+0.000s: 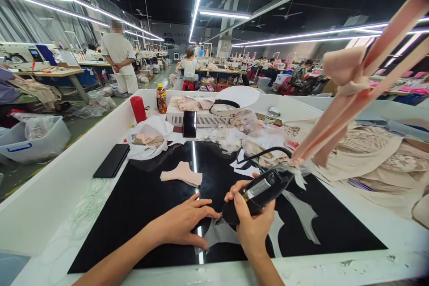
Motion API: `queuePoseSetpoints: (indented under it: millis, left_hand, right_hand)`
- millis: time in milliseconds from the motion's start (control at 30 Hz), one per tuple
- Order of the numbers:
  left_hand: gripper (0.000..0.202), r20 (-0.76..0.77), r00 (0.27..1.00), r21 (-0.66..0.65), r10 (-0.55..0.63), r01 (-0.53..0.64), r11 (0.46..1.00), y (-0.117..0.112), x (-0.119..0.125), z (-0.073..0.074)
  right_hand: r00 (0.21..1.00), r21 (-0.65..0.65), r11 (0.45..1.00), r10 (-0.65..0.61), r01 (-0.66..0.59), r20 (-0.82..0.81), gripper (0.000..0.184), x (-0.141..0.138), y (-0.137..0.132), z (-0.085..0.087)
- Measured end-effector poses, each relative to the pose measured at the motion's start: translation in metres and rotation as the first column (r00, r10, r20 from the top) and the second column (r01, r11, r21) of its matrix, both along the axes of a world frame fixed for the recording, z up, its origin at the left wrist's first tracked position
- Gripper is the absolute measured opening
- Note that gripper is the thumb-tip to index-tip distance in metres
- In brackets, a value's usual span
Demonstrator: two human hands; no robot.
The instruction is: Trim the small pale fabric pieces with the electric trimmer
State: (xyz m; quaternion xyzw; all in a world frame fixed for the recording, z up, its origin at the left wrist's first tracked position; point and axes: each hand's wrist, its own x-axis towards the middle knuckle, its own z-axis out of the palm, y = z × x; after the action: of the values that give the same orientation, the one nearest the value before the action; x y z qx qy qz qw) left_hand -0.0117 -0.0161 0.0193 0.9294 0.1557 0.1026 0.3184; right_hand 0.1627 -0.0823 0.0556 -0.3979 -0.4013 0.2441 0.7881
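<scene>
A black, corded handheld tool (pixel 259 193) is grasped in a worker's right hand (pixel 254 228), its front end low over a translucent, pale fabric piece (pixel 223 235) on a glossy black board (pixel 134 201). The left hand (pixel 182 222), fingers spread and gripping nothing, extends a fingertip just beside the tool's tip. Farther up the board lies a peach-coloured, curved-edged cloth piece (pixel 181 174); beyond it, a dark-screened smartphone (pixel 190 124) stands upright. Knotted pink fabric strips (pixel 348 87) hang near the tool's rear.
</scene>
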Motion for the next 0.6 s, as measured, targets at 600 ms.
queuePoseSetpoints:
  millis: [600]
  left_hand:
    - [0.083, 0.022, 0.999, -0.006, -0.034, 0.034, 0.999, 0.0025, -0.0018, -0.0064]
  right_hand:
    - [1.000, -0.010, 1.000, -0.005, 0.005, -0.010, 0.047, -0.0069, 0.0050, -0.0091]
